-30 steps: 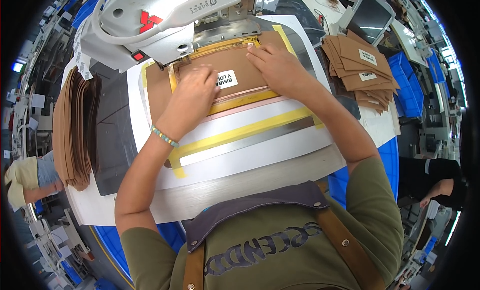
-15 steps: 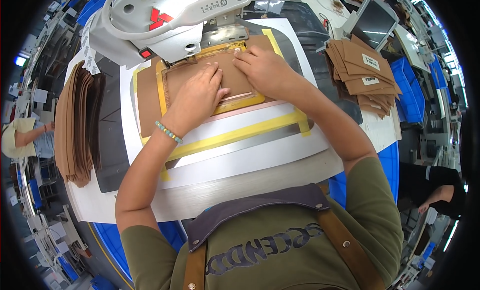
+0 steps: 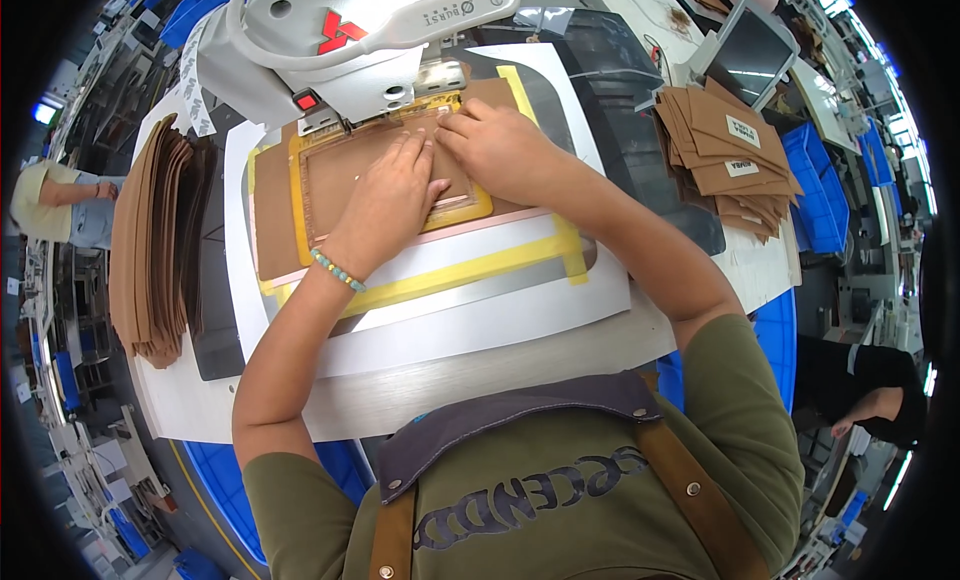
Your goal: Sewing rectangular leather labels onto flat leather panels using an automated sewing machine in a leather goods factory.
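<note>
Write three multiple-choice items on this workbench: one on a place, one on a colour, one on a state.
1. Where is the stack of brown sheets?
A. at the person's left
B. under the machine
C. on the floor

2. What colour is the frame around the brown piece?
A. green
B. yellow
C. black

3. How do the hands lie?
A. both raised
B. one in a pocket
C. both flat on the piece

Answers: 1 A, it stands on edge at the table's left end. 2 B, the rim shows yellow. 3 C, the left hand and right hand press down beneath the white machine.
</note>
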`<state>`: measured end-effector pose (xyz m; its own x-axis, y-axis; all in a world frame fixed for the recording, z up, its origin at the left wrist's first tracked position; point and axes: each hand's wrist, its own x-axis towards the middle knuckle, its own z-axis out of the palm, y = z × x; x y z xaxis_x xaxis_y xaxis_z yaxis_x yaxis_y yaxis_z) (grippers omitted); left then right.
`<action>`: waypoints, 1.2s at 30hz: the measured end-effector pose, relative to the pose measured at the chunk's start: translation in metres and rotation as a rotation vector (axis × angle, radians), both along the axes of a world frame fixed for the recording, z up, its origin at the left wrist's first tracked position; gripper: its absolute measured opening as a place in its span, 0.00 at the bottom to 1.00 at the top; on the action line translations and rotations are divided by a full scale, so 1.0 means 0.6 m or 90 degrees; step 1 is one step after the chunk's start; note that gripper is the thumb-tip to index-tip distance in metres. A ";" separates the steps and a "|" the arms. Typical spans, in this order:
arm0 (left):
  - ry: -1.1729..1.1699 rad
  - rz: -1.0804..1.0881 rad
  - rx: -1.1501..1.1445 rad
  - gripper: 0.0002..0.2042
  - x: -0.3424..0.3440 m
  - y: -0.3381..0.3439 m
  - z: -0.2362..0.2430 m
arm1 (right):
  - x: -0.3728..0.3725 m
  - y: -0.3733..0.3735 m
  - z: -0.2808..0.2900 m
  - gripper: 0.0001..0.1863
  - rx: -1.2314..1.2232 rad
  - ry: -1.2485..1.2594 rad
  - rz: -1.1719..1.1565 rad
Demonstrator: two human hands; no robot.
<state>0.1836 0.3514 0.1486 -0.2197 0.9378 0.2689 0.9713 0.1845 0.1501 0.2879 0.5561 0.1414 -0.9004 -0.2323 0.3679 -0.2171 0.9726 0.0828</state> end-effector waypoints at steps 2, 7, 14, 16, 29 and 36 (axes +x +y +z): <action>0.022 -0.006 0.016 0.26 -0.005 -0.004 -0.002 | -0.007 -0.004 -0.006 0.19 -0.002 0.007 0.005; 0.065 0.004 0.024 0.27 -0.016 -0.016 -0.006 | -0.022 -0.018 -0.011 0.19 0.009 0.013 0.020; 0.037 0.034 0.000 0.24 -0.028 -0.049 0.001 | -0.014 -0.031 0.004 0.21 -0.050 -0.027 0.066; 0.021 0.040 -0.004 0.22 -0.038 -0.070 0.002 | 0.002 -0.030 0.019 0.22 -0.084 -0.073 0.083; -0.143 -0.041 0.007 0.23 -0.049 -0.141 0.028 | 0.042 -0.069 0.070 0.28 -0.279 -0.234 0.061; -0.125 -0.099 -0.063 0.24 -0.043 -0.135 0.018 | 0.056 -0.079 0.020 0.22 -0.200 -0.005 0.206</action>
